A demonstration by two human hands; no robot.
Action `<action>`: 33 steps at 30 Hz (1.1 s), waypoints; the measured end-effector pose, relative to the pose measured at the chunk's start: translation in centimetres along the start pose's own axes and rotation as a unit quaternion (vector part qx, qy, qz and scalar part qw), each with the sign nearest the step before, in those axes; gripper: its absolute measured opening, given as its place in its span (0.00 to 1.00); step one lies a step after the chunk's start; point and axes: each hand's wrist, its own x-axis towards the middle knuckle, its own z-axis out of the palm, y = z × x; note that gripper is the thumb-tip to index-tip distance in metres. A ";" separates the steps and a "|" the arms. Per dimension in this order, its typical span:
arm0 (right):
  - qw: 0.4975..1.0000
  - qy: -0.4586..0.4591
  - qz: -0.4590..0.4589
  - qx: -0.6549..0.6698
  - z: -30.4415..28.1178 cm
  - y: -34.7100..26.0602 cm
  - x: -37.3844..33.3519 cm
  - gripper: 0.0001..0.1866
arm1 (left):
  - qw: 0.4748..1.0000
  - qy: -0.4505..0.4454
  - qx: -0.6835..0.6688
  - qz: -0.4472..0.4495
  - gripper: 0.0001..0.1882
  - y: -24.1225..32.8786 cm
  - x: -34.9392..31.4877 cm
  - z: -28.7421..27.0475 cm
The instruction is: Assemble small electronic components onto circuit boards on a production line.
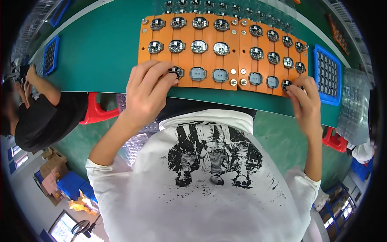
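Head: left hand (146, 90), right hand (307, 101) touching modules (286, 83); orange trays (209, 35) beneath

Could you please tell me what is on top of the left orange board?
Rows of rounded parts sit on the left orange board, with metal knobs at the visible corners. The left hand covers its near-left corner, so anything there is hidden.

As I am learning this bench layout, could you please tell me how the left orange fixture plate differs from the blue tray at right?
The left orange fixture plate spaces its circuit modules apart; the blue tray packs its round parts close together. The left hand reaches onto the plate; neither hand reaches into the tray. Both lie on the green table and hold parts in rows.
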 end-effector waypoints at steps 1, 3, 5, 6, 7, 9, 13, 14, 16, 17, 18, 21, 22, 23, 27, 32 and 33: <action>1.000 -0.002 0.004 0.003 0.1 -0.1 -0.1 0.10 | 1.000 -0.014 -0.019 0.007 0.11 -0.4 -0.2 -0.1; 1.000 0.001 0.003 0.008 0.3 0.1 -0.1 0.10 | 0.999 -0.030 -0.038 0.010 0.11 -0.7 -0.2 0.2; 1.000 -0.002 0.001 0.006 0.3 0.5 0.0 0.10 | 0.997 -0.048 -0.052 0.023 0.12 -0.8 0.3 0.1; 1.000 -0.002 -0.003 0.002 0.3 0.7 -0.2 0.11 | 0.997 -0.053 -0.052 0.021 0.12 -0.7 0.6 0.0; 1.000 -0.004 -0.002 0.007 0.4 0.9 -0.4 0.11 | 0.996 -0.071 -0.052 0.031 0.12 -0.7 0.9 -0.1; 1.000 0.000 -0.006 0.011 0.4 1.0 -0.3 0.11 | 0.994 -0.085 -0.055 0.044 0.11 -1.0 1.4 -0.2; 1.000 0.002 -0.009 -0.002 0.0 0.9 0.0 0.11 | 0.989 -0.116 -0.086 -0.013 0.10 -0.3 2.2 -1.0; 1.000 0.003 -0.007 0.005 -0.1 1.0 0.0 0.11 | 0.986 -0.123 -0.101 -0.046 0.10 -0.1 2.7 -1.0; 1.000 0.009 -0.016 0.007 -0.2 0.9 0.0 0.11 | 0.983 -0.131 -0.109 -0.062 0.10 0.1 2.8 -1.3; 1.000 0.016 -0.018 -0.005 -0.1 1.0 -0.1 0.11 | 0.979 -0.147 -0.112 -0.081 0.09 0.2 2.8 -1.3; 1.000 0.008 -0.020 0.005 -0.1 0.9 0.0 0.11 | 0.980 -0.147 -0.108 -0.081 0.09 0.2 2.4 -1.3; 1.000 0.009 -0.023 0.013 0.1 0.8 0.0 0.11 | 0.983 -0.126 -0.095 -0.096 0.08 0.6 1.7 -1.3; 1.000 0.009 -0.025 0.010 0.0 0.8 0.1 0.11 | 0.982 -0.125 -0.093 -0.103 0.07 0.8 1.6 -1.2; 1.000 0.005 -0.026 0.008 -0.2 0.5 0.2 0.11 | 0.983 -0.119 -0.093 -0.102 0.07 0.7 1.8 -1.4; 0.999 0.024 0.008 0.039 -2.6 0.2 0.7 0.11 | 0.965 -0.150 -0.171 -0.130 0.07 -0.4 4.1 -3.1; 0.994 0.103 0.014 0.022 -3.5 6.9 7.4 0.08 | 0.973 -0.167 -0.119 -0.102 0.06 -8.4 10.9 -1.7; 0.997 0.063 0.030 0.032 -3.1 9.1 9.3 0.08 | 0.970 -0.204 -0.090 -0.098 0.07 -10.3 11.6 -0.8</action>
